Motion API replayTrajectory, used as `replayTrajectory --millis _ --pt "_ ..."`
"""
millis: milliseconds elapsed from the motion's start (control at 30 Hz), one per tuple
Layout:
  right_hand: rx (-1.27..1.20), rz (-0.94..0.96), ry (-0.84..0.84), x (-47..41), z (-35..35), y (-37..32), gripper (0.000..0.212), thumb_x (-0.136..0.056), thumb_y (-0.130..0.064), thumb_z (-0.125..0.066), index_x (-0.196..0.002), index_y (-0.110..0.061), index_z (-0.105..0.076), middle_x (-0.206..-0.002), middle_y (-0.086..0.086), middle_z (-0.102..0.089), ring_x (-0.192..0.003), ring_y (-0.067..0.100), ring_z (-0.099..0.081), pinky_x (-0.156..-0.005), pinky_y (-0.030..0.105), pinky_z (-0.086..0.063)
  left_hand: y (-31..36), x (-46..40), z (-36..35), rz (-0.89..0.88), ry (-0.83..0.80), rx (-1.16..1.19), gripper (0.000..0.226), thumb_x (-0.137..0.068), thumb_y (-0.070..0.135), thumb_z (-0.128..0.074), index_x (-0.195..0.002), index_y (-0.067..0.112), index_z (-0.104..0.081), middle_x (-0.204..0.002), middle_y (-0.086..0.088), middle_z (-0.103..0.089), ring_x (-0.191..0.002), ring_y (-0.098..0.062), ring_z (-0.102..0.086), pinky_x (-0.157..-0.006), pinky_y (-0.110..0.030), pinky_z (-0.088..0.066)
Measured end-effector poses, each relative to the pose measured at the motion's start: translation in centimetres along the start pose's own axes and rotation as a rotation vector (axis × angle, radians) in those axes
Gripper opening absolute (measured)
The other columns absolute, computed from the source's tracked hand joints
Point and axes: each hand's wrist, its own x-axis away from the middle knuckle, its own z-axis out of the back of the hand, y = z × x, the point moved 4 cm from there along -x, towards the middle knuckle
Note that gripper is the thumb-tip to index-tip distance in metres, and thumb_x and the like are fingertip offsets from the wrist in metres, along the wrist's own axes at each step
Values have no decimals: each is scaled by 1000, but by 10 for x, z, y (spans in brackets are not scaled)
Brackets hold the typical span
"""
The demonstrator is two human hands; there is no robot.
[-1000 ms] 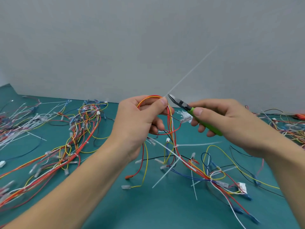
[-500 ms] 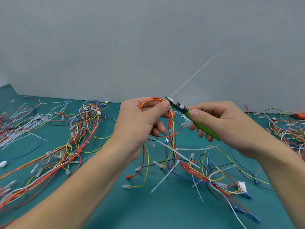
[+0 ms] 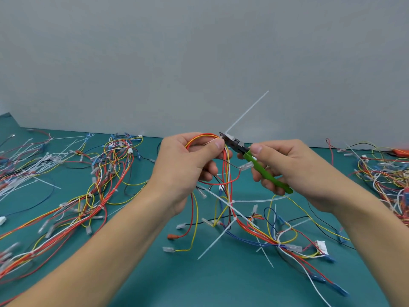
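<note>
Compared with half a second ago, the cutters' (image 3: 264, 169) black nose sits closer to the left hand's (image 3: 183, 165) thumb, right at the foot of the tie (image 3: 246, 111), and the tie's free end reaches less high against the wall (image 3: 199, 52). Both hands are a touch lower in view.

The left hand pinches the top of the harness (image 3: 199, 136) between thumb and forefinger, the other fingers curled behind the wires. The right hand (image 3: 294, 171) grips the cutters' green handles, thumb on top and fingers wrapped beneath. The harness is held up above the middle of the desk (image 3: 143, 273). It is a loop of red, orange and yellow wires. From the hand they hang down and trail off to the right, joined by blue, white and black strands with clear and blue end plugs. The tie is thin and white, slanting up to the right from the loop.

Count: two hands, one pair of cutters, one harness in hand, one tie at the nose. At least four more long white tails (image 3: 215, 240) stick out lower down the harness. Two other wire heaps lie on the desk, one left (image 3: 104, 185), one right (image 3: 385, 173).
</note>
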Motion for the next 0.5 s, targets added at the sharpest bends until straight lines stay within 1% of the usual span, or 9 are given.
replayTrajectory --millis 100,133,200,300,367,433,467,500 --pt "12 -18 -9 1 0 0 41 -97 -53 -58 -94 -14 -73 -75 7 -69 -55 18 -54 -45 26 -40 -3 0 0 19 -8 -2 8 -96 14 -72 -90 9 -74 -85 -11 -79 -48 -10 -55 -45 -20 -46" --pt "18 -24 -9 1 0 0 42 -96 -55 -57 -96 -16 -75 -74 6 -68 -54 17 -53 -45 26 -40 -3 0 0 23 -8 -7 8 -96 14 -71 -93 7 -74 -86 -11 -79 -48 -10 -54 -46 -20 -46" --pt "36 -32 -4 2 -1 0 39 -98 -56 -57 -98 -23 -78 -70 4 -65 -53 17 -50 -45 25 -38 -4 1 -1 31 -10 -18 9 -97 14 -71 -95 5 -73 -86 -11 -79 -48 -10 -54 -46 -20 -46" --pt "57 -35 63 0 -1 2 33 -100 -54 -57 -93 -31 -79 -67 3 -63 -51 17 -50 -44 25 -38 -5 0 0 51 -5 -31 12 -97 17 -70 -94 7 -74 -89 -10 -80 -49 -10 -57 -46 -21 -49" --pt "3 -54 131 -2 2 4 33 -96 -57 -60 -90 -31 -79 -69 2 -63 -53 16 -51 -47 27 -41 -5 -1 2 98 11 -16 13 -98 19 -69 -95 7 -73 -92 -9 -80 -53 -12 -63 -47 -21 -51" --pt "-91 -119 135 -2 3 5 43 -83 -68 -69 -95 -27 -78 -71 -1 -59 -57 14 -51 -51 28 -40 -7 -2 5 176 23 39 15 -98 21 -69 -97 7 -73 -95 -9 -80 -58 -13 -69 -48 -22 -53" --pt "-117 -143 121 -1 3 5 49 -78 -69 -75 -94 -23 -77 -72 -1 -55 -58 13 -49 -53 28 -39 -7 -1 5 224 21 73 16 -98 22 -68 -97 7 -73 -96 -8 -80 -61 -13 -72 -49 -21 -54" --pt "-121 -140 106 0 3 4 44 -78 -62 -79 -90 -20 -73 -74 0 -51 -59 13 -46 -54 28 -38 -8 0 5 276 17 105 15 -98 22 -68 -97 8 -73 -97 -7 -80 -66 -13 -75 -48 -21 -54"
